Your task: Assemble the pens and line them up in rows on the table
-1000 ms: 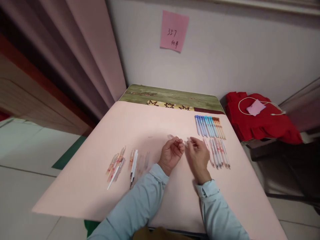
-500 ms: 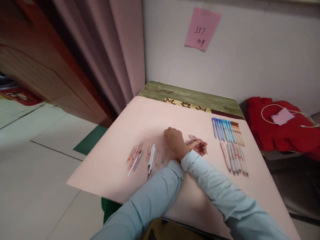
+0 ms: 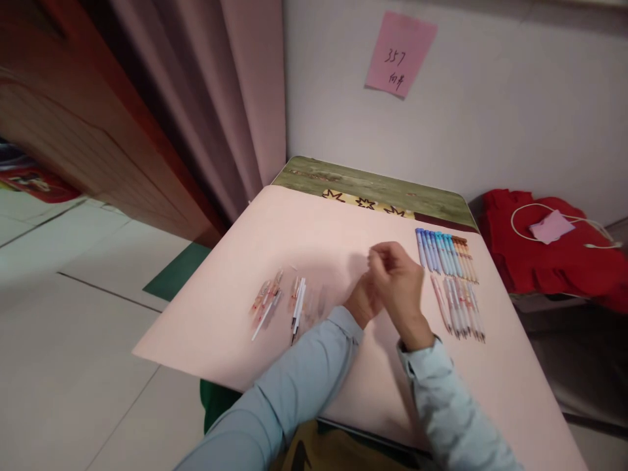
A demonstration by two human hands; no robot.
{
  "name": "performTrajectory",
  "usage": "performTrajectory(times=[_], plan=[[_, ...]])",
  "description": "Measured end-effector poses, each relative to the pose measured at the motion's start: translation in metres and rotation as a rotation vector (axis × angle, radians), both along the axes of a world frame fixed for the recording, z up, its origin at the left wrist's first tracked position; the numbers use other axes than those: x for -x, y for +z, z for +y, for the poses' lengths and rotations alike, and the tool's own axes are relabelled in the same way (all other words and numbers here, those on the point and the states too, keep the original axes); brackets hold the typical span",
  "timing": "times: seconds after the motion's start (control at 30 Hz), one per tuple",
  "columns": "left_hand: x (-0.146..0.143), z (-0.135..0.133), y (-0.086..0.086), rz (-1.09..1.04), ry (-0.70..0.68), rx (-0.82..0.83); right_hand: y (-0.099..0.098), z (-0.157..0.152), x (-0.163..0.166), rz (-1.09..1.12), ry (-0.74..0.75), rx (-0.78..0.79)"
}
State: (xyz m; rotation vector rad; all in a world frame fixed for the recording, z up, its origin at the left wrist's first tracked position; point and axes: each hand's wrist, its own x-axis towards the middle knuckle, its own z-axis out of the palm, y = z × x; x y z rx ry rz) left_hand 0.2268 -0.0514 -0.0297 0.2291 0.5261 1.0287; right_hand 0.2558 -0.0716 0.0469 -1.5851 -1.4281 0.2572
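My right hand is curled, its thumb and fingers drawn together above the table. Behind and partly under it, my left hand is closed, its fingers mostly hidden. In the earlier picture the left hand has a clear pinkish pen part. Whatever lies between the hands now is covered, and what the right fingers pinch cannot be made out. To the left lie white pen refills with dark tips, a pile of clear pinkish pen parts, and faint clear pieces.
Right of my hands, a row of blue, turquoise and brown pens lies above a row of pinkish-clear pens. The pale sheet covers most of the table. A red cloth with a white cable lies at the right; a curtain hangs left.
My right hand has moved right, from beside the refills across to my left hand. The crossed wrists have come apart, and the hands now meet near the table's middle.
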Motion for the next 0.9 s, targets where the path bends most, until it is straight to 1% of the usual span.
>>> performTrajectory(times=[0.03, 0.1, 0.2, 0.27, 0.37, 0.53, 0.63, 0.77, 0.9], plan=[[0.002, 0.0, 0.0, -0.082, -0.013, -0.01, -0.002, -0.007, -0.012, 0.106, -0.046, -0.032], [0.005, 0.001, 0.002, -0.239, -0.066, -0.019, -0.012, -0.018, -0.033, 0.323, -0.137, -0.065], [0.009, 0.003, 0.004, -0.279, -0.094, -0.015, -0.034, -0.025, -0.05, 0.569, -0.188, -0.087], [0.01, 0.004, 0.005, -0.264, -0.078, -0.007, -0.044, -0.027, -0.054, 0.625, -0.184, -0.097], [0.011, 0.007, 0.007, -0.248, -0.055, -0.005, -0.048, -0.028, -0.055, 0.574, -0.152, -0.096], [0.009, 0.01, 0.007, -0.238, -0.042, 0.005, -0.039, -0.032, -0.054, 0.27, -0.152, -0.134], [0.007, 0.009, 0.008, -0.228, -0.063, -0.021, -0.036, -0.034, -0.054, 0.158, -0.133, -0.154], [0.005, 0.006, 0.01, -0.233, -0.106, -0.073, -0.036, -0.033, -0.056, 0.09, -0.129, -0.178], [0.005, 0.004, 0.011, -0.227, -0.109, -0.104, -0.037, -0.032, -0.057, 0.073, -0.142, -0.175]])
